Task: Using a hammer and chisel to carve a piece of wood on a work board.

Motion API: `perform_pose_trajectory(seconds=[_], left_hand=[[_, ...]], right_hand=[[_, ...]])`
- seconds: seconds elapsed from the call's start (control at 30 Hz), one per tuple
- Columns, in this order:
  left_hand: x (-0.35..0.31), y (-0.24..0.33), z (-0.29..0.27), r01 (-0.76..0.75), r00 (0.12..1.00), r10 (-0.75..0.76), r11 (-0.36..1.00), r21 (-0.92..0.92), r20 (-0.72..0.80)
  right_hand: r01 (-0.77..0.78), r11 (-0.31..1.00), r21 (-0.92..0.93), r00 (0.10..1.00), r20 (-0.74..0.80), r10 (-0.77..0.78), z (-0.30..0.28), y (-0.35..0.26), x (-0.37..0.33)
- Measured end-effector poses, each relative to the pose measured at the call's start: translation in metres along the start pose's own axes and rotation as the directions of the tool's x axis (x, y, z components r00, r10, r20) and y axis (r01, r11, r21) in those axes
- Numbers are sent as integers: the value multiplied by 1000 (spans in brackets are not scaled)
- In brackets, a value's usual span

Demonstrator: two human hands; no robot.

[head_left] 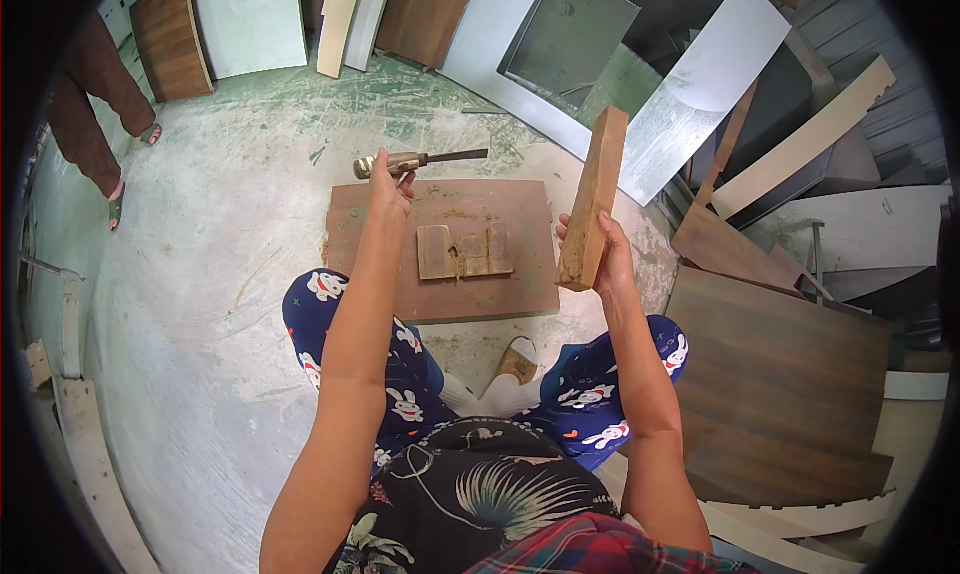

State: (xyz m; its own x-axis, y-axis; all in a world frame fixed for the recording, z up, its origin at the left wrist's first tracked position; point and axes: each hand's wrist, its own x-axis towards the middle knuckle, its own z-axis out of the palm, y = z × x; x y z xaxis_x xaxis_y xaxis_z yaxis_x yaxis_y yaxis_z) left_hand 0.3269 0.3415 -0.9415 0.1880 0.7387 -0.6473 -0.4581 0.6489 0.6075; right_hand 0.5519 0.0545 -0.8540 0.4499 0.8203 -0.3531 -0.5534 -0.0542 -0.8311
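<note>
A chisel with a worn wooden handle and dark blade (pixel 455 156) lies sideways in my left hand (pixel 393 184), its blade pointing right. My fingers are wrapped round the handle, above the far left part of a brown board (pixel 375 264). In my right hand (pixel 612 254) is a long wooden block (pixel 597 189), gripped near its lower end and tilted upward to the right of the board. On the board lies a small flat wood piece (pixel 437 252) with dark cuts and shavings on it. Neither held thing touches that piece.
Sheets and panels lean along the far side, among them a white panel (pixel 705 89) and a brown one (pixel 170 39). Dark wood panels (pixel 780 374) lie close on my right. Another person's legs (pixel 85 114) stand at the far left on the concrete floor (pixel 220 224).
</note>
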Motion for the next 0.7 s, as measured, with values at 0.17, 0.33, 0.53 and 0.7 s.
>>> perform_pose_trajectory(seconds=[0.17,0.33,0.53,0.7], left_hand=[[-4,-2,0,-31,999,31,999,5,7],[-7,1,0,-61,998,61,998,7,-10],[-15,11,1,-86,996,86,993,-80,-9],[-22,31,-1,-161,987,157,938,-307,-38]], right_hand=[[12,1000,-6,1000,26,-11,-2,1,2],[4,1000,-16,1000,22,-3,0,1,0],[-5,1000,-7,1000,3,5,-1,1,1],[-9,1000,3,1000,-4,9,-6,2,4]])
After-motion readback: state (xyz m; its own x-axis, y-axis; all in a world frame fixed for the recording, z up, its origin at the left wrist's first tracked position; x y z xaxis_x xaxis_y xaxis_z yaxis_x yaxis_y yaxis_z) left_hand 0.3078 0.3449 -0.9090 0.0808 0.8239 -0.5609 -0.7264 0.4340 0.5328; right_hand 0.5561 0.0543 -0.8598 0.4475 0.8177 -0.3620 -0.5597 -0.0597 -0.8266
